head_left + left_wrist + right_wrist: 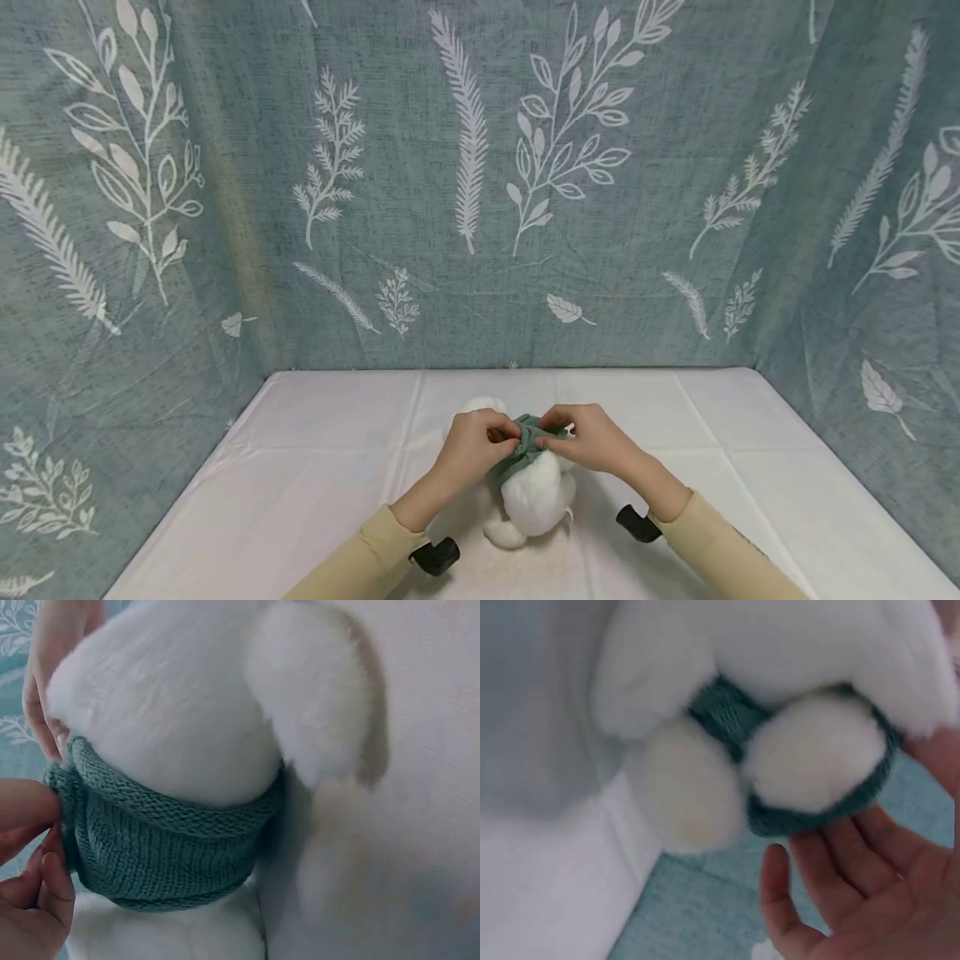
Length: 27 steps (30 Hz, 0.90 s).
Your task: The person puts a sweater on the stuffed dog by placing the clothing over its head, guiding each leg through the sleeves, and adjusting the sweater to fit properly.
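Observation:
A white plush toy (534,500) lies on the white-covered table between both hands. Around its middle sits a green knitted garment (165,851) with a thick ribbed edge, bunched up at the top in the head view. My left hand (474,446) pinches this knit between thumb and fingers from the left. On the other side, my right hand (588,437) grips the same garment with thumb and fingertips. The right wrist view shows a rounded white limb (817,754) poking through an opening of the knit, with right-hand fingers (836,862) along its rim.
The table (315,467) has a white cloth with fold creases. Blue-green fabric (420,167) with white leaf prints hangs behind it and at both sides. A black wrist device (435,556) shows below the left sleeve, another (638,523) at the right.

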Each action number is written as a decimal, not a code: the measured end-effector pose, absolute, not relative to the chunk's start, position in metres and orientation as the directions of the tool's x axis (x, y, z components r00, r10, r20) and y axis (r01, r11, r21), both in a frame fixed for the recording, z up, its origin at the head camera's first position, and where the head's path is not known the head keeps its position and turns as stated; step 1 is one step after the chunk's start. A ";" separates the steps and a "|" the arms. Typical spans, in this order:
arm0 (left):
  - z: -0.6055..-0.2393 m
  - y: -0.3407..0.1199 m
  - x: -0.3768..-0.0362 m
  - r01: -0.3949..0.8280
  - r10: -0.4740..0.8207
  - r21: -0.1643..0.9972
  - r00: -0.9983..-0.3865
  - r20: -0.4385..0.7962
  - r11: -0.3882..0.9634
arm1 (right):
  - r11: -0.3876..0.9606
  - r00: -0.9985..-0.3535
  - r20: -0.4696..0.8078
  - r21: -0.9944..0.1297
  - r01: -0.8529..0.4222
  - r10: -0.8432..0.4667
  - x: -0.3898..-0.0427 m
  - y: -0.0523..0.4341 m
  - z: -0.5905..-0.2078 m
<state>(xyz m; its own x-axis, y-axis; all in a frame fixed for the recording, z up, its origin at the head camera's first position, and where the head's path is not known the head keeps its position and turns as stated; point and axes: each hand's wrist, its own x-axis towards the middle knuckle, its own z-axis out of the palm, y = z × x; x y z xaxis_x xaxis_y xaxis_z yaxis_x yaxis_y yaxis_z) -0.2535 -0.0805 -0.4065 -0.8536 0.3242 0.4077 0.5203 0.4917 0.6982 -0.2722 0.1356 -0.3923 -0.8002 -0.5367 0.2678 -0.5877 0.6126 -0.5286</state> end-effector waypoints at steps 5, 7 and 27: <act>-0.404 -0.077 -0.256 0.499 0.329 0.703 -0.865 0.378 0.506 | 0.636 -0.796 0.126 -0.534 -0.557 -0.592 -0.276 0.140 -0.386; -0.403 -0.075 -0.257 0.498 0.327 0.695 -0.866 0.377 0.518 | 0.643 -0.794 0.083 -0.540 -0.544 -0.602 -0.278 0.141 -0.386; -0.411 -0.079 -0.272 0.461 0.399 0.757 -0.871 0.287 0.463 | 0.529 -0.841 0.195 -0.700 -0.480 -0.505 -0.281 0.130 -0.418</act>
